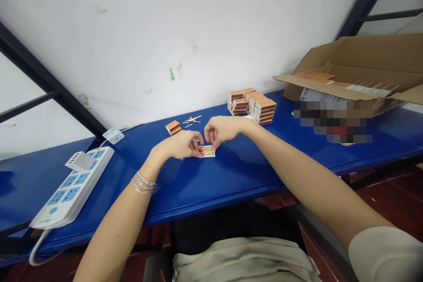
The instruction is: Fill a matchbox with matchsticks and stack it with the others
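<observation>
A small white matchbox tray [209, 155] filled with matches [206, 150] sits on the blue table between my hands. My left hand [185, 144] is curled at the tray's left end, its fingers closed on it near the red match heads. From the other side, my right hand [222, 131] reaches in with bent fingers, its fingertips on the tray's right end. The fingers partly cover the tray. Just beyond my left hand lie a few matchboxes [173, 127] and a loose pile of matches [192, 120].
Stacked matchboxes [253, 105] stand against the wall at the back. An open cardboard box [357, 64] with more matchbox pieces fills the right side, a blurred item before it. A white power strip [74, 189] lies at the left on the blue table [214, 180].
</observation>
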A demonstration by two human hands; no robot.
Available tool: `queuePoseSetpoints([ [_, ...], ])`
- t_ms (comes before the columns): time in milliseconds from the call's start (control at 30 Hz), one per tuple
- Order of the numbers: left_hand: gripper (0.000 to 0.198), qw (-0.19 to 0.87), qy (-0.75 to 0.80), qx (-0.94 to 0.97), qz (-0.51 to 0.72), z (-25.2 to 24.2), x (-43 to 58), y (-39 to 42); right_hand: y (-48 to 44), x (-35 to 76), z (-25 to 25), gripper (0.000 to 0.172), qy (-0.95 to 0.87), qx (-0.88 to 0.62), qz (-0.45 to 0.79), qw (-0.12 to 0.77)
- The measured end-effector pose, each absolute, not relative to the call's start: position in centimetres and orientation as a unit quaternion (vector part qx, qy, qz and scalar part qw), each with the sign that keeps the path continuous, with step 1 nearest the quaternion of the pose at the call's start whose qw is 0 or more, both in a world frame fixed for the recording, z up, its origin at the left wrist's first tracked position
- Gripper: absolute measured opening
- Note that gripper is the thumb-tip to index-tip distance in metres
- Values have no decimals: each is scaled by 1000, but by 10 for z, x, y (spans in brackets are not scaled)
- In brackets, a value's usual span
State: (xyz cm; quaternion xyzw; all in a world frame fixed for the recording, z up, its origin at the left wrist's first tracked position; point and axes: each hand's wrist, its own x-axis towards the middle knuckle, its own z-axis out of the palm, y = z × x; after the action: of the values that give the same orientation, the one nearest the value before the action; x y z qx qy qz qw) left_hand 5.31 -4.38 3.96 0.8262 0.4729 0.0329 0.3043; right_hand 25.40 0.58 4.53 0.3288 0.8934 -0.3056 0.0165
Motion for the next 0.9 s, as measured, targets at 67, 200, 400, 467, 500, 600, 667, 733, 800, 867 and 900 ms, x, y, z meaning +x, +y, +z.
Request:
queuePoseSetpoints([
  [67,38,305,472,827,33,40,54,-43,5,253,45,58,903,335,-268,3],
  [200,30,324,457,827,46,43,56,-44,-3,243,43,63,916,336,-217,31],
  [400,33,341,461,815,83,46,42,-34,-2,241,41,55,903,362,-229,43],
  [467,32,329,467,813,111,43,36,-29,6,246,39,54,900,359,-244,32],
  [500,32,317,471,814,125,41,33,-26,10,248,38,53,899,363,-244,25],
  [600,33,263,488,820,146,36,30,-22,18,253,37,50,894,384,-231,16],
  [667,36,240,497,821,147,35,33,-23,18,254,37,48,895,379,-234,17],
  [733,42,236,503,820,139,35,38,-26,16,253,37,50,897,367,-246,23],
  [800,50,242,507,818,123,36,42,-30,15,251,36,53,899,360,-248,24],
  [867,55,250,510,816,105,37,45,-32,15,250,34,56,901,353,-252,23],
  [900,56,255,510,816,95,37,46,-33,15,250,33,58,901,352,-252,19],
])
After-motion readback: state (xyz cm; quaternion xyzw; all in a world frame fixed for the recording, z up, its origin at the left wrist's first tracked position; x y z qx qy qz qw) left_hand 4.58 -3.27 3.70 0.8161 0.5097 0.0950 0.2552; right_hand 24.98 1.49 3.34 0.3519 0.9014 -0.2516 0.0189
